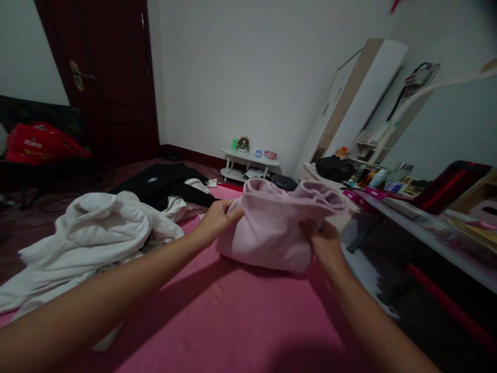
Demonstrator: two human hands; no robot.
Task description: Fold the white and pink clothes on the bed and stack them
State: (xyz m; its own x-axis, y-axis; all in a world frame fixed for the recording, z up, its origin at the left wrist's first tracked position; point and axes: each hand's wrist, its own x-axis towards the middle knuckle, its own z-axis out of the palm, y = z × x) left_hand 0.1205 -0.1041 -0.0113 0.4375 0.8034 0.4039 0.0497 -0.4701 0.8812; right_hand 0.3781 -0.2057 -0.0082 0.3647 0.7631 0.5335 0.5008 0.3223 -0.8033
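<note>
A light pink folded garment (272,233) stands bunched over the pink bedspread (233,321), its upper edge gathered in loose folds. On its left side my left hand (223,215) grips the cloth, the thumb lying along the top edge. My right hand (324,238) is closed on the garment's right side, with some fingertips hidden by fabric. The exact kind of garment cannot be made out. Left of my left forearm lies a rumpled white hooded garment (108,223). A black garment (159,184) with a small white emblem is spread behind it.
At the right, a desk (427,233) holding papers juts alongside the bed. A vanity (330,176) carries a black bag and bottles. A small white table (248,155) stands by the far wall. A red bag (42,144) sits at the left near the dark door (104,77).
</note>
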